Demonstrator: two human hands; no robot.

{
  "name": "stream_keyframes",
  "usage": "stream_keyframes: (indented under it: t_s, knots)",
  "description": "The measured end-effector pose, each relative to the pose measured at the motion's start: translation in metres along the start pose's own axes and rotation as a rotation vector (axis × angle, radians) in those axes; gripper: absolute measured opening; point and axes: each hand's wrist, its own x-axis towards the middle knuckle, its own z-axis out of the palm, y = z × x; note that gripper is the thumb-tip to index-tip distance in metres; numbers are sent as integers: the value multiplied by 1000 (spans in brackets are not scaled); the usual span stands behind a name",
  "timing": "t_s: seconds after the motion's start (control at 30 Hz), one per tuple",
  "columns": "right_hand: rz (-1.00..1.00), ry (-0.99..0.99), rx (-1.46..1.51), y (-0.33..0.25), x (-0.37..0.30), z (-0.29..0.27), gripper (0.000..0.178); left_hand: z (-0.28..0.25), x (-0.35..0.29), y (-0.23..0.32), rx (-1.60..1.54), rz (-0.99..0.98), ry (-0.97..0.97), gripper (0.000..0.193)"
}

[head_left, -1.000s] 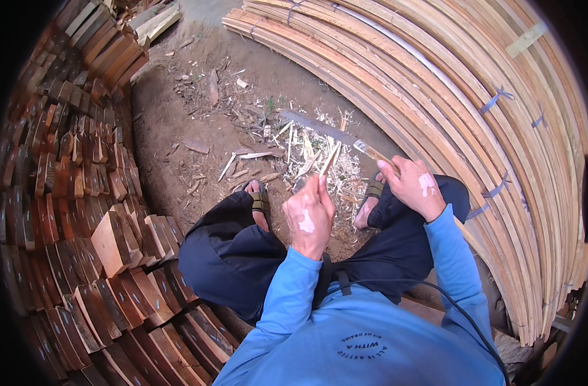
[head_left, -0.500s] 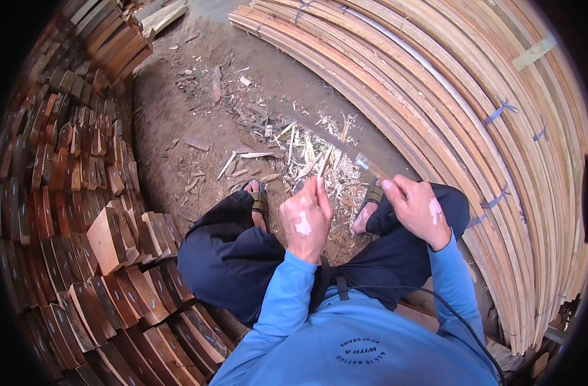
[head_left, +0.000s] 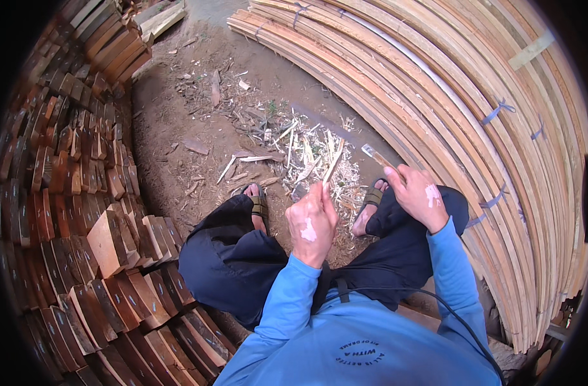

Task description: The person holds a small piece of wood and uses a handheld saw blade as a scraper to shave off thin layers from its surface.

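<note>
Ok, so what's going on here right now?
The person's left hand grips a thin, pale wooden stick, pointing forward. The right hand grips the wooden handle of a long, grey metal blade; the blade is blurred, so whether it touches the stick is unclear. Pale wood shavings lie on the brown dirt ground, mostly beyond the sandalled feet. Stacked brown wooden pieces stand on the left, and long, pale timber strips, tied in bundles, lie on the right.
</note>
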Motion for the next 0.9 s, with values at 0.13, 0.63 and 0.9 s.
stream_keyframes:
  t_s: [0.13,0.63,0.9]
  knots:
    - [-36,-150,165,-31,-21,-21,42,-2,4,-11,28,-69,-9,14]
    - [6,-8,-186,-20,-13,6,45,0,-2,2,-7,5,-22,19]
    - [-108,-195,-60,-58,-38,-23,42,1,3,-14,75,-58,-41,18]
